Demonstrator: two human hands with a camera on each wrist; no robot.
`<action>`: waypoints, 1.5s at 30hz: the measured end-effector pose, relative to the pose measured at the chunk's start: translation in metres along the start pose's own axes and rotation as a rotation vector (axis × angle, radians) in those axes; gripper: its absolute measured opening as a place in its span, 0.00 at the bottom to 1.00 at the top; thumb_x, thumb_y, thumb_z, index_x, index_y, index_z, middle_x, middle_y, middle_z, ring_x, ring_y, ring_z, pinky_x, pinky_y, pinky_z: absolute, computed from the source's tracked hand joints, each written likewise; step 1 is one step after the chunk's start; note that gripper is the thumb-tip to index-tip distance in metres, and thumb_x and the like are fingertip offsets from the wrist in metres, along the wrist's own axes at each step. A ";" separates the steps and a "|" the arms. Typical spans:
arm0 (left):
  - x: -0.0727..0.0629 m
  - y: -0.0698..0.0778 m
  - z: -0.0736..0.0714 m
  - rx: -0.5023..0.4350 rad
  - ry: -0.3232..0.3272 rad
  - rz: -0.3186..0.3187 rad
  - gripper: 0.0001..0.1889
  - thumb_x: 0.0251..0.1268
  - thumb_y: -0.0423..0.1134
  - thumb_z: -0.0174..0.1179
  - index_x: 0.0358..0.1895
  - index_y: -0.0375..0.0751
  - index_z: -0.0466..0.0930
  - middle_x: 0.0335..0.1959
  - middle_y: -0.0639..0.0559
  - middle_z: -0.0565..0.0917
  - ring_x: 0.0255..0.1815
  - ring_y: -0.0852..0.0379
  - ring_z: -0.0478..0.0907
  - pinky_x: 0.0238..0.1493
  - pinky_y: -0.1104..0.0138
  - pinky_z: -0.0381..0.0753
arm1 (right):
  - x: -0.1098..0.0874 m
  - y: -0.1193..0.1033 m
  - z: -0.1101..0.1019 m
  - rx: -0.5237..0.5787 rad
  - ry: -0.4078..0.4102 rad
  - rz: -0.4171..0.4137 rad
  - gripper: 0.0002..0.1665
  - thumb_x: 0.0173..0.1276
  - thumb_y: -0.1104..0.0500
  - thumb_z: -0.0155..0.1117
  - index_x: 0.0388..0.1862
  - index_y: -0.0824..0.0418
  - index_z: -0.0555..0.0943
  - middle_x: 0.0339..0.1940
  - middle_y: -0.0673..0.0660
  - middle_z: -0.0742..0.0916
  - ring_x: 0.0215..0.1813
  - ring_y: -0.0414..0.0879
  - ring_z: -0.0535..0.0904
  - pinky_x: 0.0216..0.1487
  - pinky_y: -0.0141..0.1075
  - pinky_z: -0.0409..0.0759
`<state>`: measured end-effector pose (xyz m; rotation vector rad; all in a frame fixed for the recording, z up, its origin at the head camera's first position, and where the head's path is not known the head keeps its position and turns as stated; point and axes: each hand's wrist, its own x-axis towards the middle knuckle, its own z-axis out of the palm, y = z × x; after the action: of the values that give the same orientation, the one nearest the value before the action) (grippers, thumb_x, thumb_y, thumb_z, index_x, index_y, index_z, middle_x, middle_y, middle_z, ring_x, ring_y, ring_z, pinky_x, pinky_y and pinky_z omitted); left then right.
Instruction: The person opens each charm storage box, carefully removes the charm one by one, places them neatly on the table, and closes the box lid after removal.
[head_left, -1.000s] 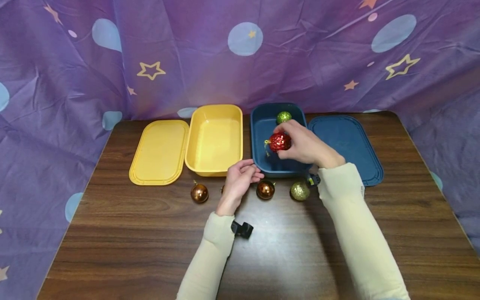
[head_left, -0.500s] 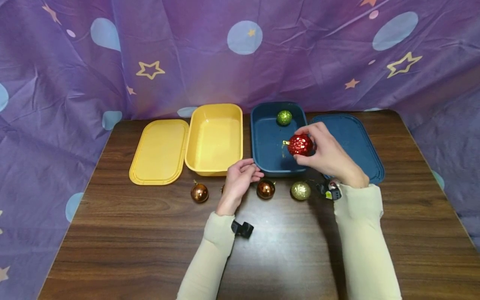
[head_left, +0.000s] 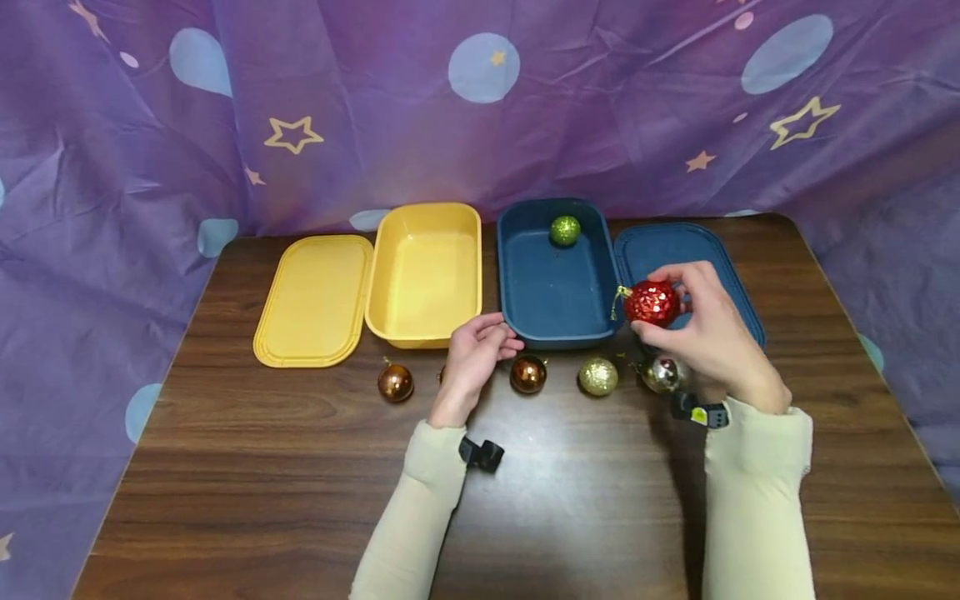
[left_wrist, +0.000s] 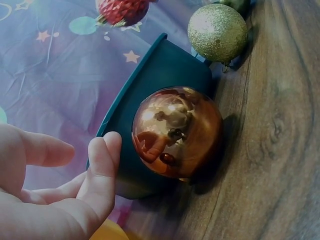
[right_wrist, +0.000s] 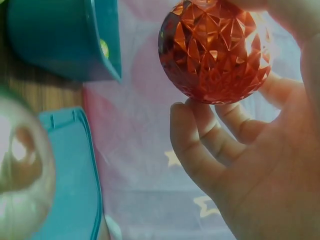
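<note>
My right hand (head_left: 716, 337) pinches a red faceted Christmas bauble (head_left: 652, 303) between thumb and fingers, above the blue lid (head_left: 675, 246). In the right wrist view, the bauble (right_wrist: 215, 52) shows its diamond-cut surface. My left hand (head_left: 480, 354) is at the near left corner of the blue container (head_left: 558, 340), its fingertips at the rim and nothing gripped. A green glitter bauble (head_left: 565, 231) lies inside that container. In the left wrist view, a shiny copper bauble (left_wrist: 177, 132) sits just beyond the left fingers (left_wrist: 102, 167).
A yellow container (head_left: 423, 340) and its yellow lid (head_left: 313, 300) stand to the left. Along the front are a brown bauble (head_left: 395, 382), another brown bauble (head_left: 528, 374), a gold glitter bauble (head_left: 598, 377) and a silvery bauble (head_left: 663, 372). One more is mostly hidden behind my left hand.
My right hand has carried the red bauble rightward and toward me, from over the blue container to over the blue lid. My left hand has stayed at the container's corner.
</note>
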<state>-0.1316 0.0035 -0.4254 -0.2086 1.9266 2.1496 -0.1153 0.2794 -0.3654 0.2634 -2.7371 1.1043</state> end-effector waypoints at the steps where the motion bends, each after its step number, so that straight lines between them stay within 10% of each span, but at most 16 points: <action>1: 0.000 0.000 0.000 0.000 -0.002 -0.001 0.20 0.67 0.28 0.51 0.62 0.26 0.69 0.46 0.29 0.82 0.32 0.60 0.83 0.38 0.72 0.84 | -0.002 0.002 -0.002 0.001 0.007 0.000 0.33 0.51 0.63 0.75 0.55 0.64 0.73 0.50 0.61 0.73 0.44 0.39 0.66 0.41 0.26 0.66; 19: 0.002 0.002 0.001 0.004 -0.012 -0.002 0.20 0.68 0.27 0.49 0.62 0.26 0.70 0.45 0.33 0.82 0.32 0.61 0.82 0.38 0.72 0.84 | -0.038 0.029 -0.031 -0.027 0.095 0.038 0.34 0.46 0.69 0.74 0.54 0.68 0.72 0.47 0.58 0.72 0.43 0.28 0.62 0.41 0.25 0.61; 27: 0.002 0.002 0.002 0.005 -0.014 -0.003 0.20 0.68 0.27 0.49 0.62 0.26 0.69 0.45 0.33 0.82 0.33 0.60 0.83 0.39 0.72 0.84 | -0.053 0.043 -0.047 -0.028 0.120 0.050 0.33 0.45 0.72 0.72 0.53 0.69 0.72 0.44 0.37 0.69 0.42 0.24 0.66 0.40 0.13 0.62; 45: 0.002 -0.001 0.000 0.008 -0.004 -0.005 0.20 0.68 0.27 0.49 0.62 0.26 0.69 0.46 0.32 0.81 0.34 0.59 0.83 0.40 0.71 0.84 | -0.069 0.065 -0.062 -0.026 0.070 0.080 0.32 0.48 0.75 0.70 0.55 0.74 0.71 0.43 0.28 0.71 0.38 0.19 0.69 0.36 0.10 0.68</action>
<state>-0.1330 0.0035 -0.4273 -0.2068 1.9303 2.1370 -0.0568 0.3754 -0.3803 0.1106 -2.7196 1.0752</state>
